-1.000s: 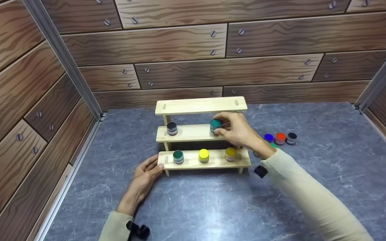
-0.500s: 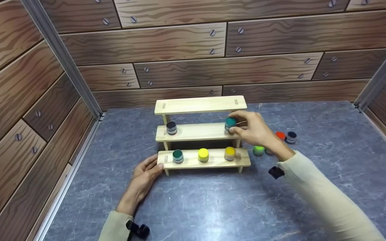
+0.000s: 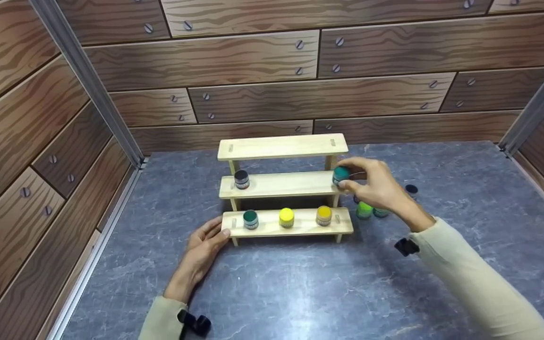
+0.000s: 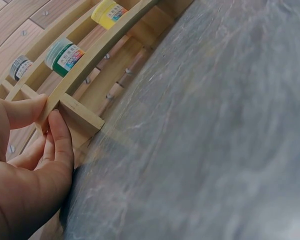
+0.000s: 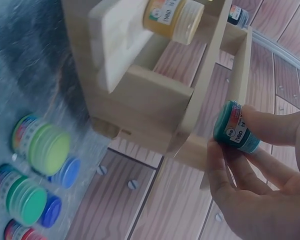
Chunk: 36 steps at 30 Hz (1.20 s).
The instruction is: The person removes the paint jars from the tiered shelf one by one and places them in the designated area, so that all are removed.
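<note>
Teal-filled jar (image 3: 341,174) shifted rightward, right hand (image 3: 377,183) pinching it; left hand (image 3: 203,248) grips shelf (image 3: 291,184)

left grip (image 3: 203,249): pinching, lower | right grip (image 3: 377,187): pinching, higher, farther forward

Head view: even, moderate lighting; glare on the marbled tabletop (image 3: 262,293) at lower centre; dark shadow beneath the middle wooden shelf (image 3: 286,184). Left wrist view: tabletop blurred, front shelf (image 4: 91,61) bowed. Right wrist view: hazy, low contrast.
</note>
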{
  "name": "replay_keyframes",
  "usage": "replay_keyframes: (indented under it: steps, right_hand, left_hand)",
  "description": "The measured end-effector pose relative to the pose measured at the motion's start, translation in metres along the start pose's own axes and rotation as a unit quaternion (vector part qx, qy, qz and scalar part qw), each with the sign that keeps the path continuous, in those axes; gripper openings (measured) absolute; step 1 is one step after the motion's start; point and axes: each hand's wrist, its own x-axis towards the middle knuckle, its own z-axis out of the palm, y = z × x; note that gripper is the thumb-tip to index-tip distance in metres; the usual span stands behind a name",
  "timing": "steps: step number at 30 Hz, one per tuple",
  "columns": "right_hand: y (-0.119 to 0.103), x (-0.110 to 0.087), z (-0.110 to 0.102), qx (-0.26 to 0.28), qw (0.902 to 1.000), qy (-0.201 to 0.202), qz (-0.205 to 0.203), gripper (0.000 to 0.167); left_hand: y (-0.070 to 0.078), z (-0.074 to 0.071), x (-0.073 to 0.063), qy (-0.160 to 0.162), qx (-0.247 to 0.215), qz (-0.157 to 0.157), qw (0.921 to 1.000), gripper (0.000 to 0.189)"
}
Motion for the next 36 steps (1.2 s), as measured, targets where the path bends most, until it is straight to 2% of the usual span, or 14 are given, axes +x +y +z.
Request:
replay_keyframes:
  steps: [10, 21, 36]
  right_hand:
    - [0.020, -0.013, -0.016, -0.005, 0.9995, 0.028, 0.011, 0.040]
    - [0.039, -0.031, -0.031, -0.022, 0.9982, 0.034, 0.045, 0.041]
    - [0.066, -0.054, -0.041, -0.021, 0.9968, 0.049, 0.059, 0.044]
  left_hand:
    - [0.000, 0.000, 0.000, 0.003, 0.003, 0.002, 1.0000, 0.062]
    - [0.002, 0.002, -0.003, -0.004, -0.001, 0.005, 1.0000, 0.062]
    - [0.002, 0.003, -0.002, 0.001, -0.007, 0.004, 1.0000, 0.064]
